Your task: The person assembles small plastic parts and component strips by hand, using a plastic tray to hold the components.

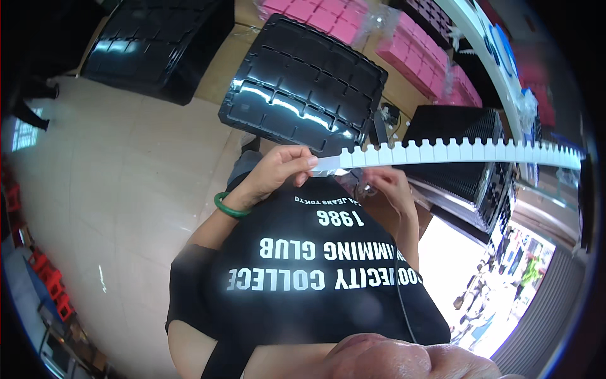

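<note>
A long white strip (435,153) with a notched, tooth-like upper edge runs from my hands toward the right side of the head view. My left hand (284,165) pinches its plain, smooth end between thumb and fingers; a green bangle circles that wrist. Just under the strip, my right hand (392,187) has its fingertips drawn together. Whatever sits between them is too small and blurred to name. Something clear and shiny (365,188) shows beside those fingertips, below the strip.
Black moulded trays (309,79) are stacked in front of me, with another black stack (161,47) farther left. Pink trays (416,54) stand behind. To the right are dark stacked trays (457,129) and a pale curved shelf edge (483,47). Red stools (53,284) line the far left.
</note>
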### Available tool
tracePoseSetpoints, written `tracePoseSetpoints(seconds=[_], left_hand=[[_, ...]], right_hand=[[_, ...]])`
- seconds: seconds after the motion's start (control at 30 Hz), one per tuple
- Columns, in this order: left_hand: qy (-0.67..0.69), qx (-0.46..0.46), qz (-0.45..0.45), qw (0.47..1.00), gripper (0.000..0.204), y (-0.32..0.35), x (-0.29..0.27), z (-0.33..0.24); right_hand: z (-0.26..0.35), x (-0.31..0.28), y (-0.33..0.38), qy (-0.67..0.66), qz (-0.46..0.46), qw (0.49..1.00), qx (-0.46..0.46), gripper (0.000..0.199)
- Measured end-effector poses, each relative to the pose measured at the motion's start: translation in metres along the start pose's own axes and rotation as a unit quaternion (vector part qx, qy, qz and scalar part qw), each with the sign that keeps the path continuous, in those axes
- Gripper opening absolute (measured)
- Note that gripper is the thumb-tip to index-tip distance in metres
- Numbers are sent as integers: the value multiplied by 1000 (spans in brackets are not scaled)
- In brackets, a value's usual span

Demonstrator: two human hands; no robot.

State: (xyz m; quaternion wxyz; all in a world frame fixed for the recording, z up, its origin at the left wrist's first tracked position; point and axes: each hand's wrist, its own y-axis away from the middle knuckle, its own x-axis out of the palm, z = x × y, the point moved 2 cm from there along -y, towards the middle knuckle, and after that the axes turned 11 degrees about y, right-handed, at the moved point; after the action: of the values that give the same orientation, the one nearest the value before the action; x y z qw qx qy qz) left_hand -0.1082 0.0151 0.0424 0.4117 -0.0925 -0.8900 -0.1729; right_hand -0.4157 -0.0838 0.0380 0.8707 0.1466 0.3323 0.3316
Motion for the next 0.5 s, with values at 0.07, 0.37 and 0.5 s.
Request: tracePoseSetpoints(seconds=[0.07, 0.37, 0.5], left_hand=[[42, -30, -5, 999, 23, 3, 2, 5], [134, -64, 7, 989, 22, 1, 10, 16], [50, -16, -11, 999, 23, 8, 6, 19]], right_hand=[[85, 24, -8, -149, 27, 988, 30, 20], [88, 46, -41, -262, 90, 938, -206, 6], [83, 4, -63, -215, -16, 969, -119, 8]])
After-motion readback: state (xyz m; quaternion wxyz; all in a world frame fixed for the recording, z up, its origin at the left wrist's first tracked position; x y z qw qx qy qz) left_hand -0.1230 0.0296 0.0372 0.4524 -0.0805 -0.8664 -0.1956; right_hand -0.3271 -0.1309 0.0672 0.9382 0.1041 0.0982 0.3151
